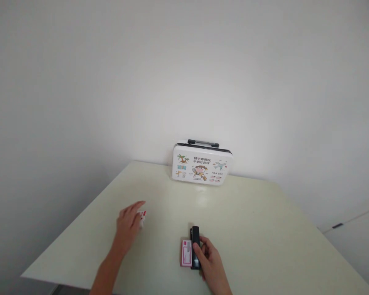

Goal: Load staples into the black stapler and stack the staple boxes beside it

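My right hand (211, 258) is closed around a black stapler (195, 243), thumb on top and fingers along its right side. Against the stapler's left side is a small pink-and-white box (187, 253) with a printed label. Farther left, my left hand (129, 220) reaches over a small white box with red marks (142, 217). The fingers of this hand are stretched out above and around that box, covering much of it. Its thumb is mostly hidden, so how firmly it touches the box is unclear.
A white case with cartoon prints (203, 166) and a black handle stands at the back of the pale table (249, 229), near the wall (184, 73). The table's left edge runs beyond my left hand.
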`<state>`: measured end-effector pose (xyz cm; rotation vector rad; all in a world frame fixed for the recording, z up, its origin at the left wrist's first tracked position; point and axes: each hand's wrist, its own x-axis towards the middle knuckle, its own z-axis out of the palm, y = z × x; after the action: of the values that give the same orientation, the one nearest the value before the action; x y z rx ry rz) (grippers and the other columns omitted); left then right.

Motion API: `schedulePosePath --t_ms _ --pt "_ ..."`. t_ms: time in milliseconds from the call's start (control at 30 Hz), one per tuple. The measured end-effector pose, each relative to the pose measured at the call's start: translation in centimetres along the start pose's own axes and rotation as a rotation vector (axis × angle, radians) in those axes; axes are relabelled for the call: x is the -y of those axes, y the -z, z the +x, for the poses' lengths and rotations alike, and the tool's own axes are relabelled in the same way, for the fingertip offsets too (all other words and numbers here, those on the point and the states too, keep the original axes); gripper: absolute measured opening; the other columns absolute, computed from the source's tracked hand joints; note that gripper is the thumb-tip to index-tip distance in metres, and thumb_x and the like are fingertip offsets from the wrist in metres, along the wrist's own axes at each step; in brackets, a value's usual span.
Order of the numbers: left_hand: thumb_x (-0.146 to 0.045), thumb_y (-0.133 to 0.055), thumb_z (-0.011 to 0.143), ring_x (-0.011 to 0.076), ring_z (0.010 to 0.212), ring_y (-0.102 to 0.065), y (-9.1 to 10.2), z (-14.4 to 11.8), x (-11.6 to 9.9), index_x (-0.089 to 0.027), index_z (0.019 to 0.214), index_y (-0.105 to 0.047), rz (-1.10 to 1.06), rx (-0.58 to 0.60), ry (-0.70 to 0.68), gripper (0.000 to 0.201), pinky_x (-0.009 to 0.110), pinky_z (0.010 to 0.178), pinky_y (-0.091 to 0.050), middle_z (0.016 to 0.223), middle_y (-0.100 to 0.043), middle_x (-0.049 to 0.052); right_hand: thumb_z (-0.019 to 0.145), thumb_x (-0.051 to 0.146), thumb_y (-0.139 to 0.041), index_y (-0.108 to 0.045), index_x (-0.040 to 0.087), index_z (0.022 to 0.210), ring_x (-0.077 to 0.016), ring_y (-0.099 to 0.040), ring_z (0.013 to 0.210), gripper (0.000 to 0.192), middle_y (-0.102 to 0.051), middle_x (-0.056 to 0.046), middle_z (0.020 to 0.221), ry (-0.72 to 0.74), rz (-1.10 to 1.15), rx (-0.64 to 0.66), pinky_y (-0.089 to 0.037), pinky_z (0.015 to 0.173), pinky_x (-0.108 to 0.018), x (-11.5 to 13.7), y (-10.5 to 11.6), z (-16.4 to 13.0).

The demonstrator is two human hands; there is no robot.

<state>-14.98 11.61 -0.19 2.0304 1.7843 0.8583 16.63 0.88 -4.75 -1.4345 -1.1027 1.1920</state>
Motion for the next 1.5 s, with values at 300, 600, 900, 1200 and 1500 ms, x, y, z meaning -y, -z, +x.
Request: schedulePosePath --t_ms 300,600,900,1200,1500 --pt "-0.042 -0.067 0.078 0.0291 0.13 -0.05 1.6 -5.0 6.6 -0.031 0.138 -0.058 0.102 0.129 0.052 0.062 0.041 0.109 -0.04 0.143 -0.06 0.001 0.091 0.065 -0.058 -0.058 0.019 0.127 -0.006 -0.037 0.04 0.058 -0.043 0.008 0.069 -0.011 -0.009 0.038 -0.032 0.029 -0.019 -0.2 0.2 0.0" --pt "-0.038 -0.08 0.07 0.0316 0.125 -0.052 -2.9 -9.0 -4.2 -0.034 0.129 -0.061 -0.108 0.335 -0.082 0.062 0.044 0.109 -0.04 0.131 -0.06 0.006 0.088 0.068 -0.061 -0.061 0.019 0.124 -0.0076 -0.039 0.039 0.06 -0.045 0.008 0.066 0.003 -0.006 -0.001 -0.03 0.03 -0.02 -0.1 0.0 0.0" --pt "-0.031 -0.085 0.062 0.0285 0.114 -0.055 -4.2 -5.6 -12.9 -0.029 0.116 -0.066 -0.239 0.455 -0.266 0.057 0.039 0.101 -0.043 0.12 -0.061 0.005 0.085 0.07 -0.062 -0.066 0.017 0.119 -0.0114 -0.044 0.05 0.063 -0.049 0.006 0.065 0.041 -0.058 -0.043 -0.034 0.043 -0.023 0.2 0.0 0.2" --pt "-0.066 -0.046 0.094 0.0247 0.11 -0.061 -2.8 -3.9 -7.5 -0.028 0.123 -0.063 -0.162 0.147 0.03 0.05 0.037 0.098 -0.047 0.119 -0.065 0.007 0.087 0.062 -0.064 -0.056 0.015 0.138 -0.0165 -0.051 0.068 0.07 -0.054 0.003 0.074 0.043 -0.079 -0.006 -0.043 0.064 -0.028 0.2 1.8 -1.1" --pt "-0.053 -0.03 0.102 0.022 0.082 -0.069 -3.1 -0.1 -4.2 -0.026 0.114 -0.062 -0.031 0.108 0.302 0.043 0.03 0.07 -0.044 0.092 -0.075 0.004 0.06 0.033 -0.083 -0.051 0.027 0.148 -0.0185 -0.058 0.061 0.094 -0.066 0.004 0.068 0.044 -0.454 0.095 -0.038 0.057 -0.026 0.2 2.4 -2.5"
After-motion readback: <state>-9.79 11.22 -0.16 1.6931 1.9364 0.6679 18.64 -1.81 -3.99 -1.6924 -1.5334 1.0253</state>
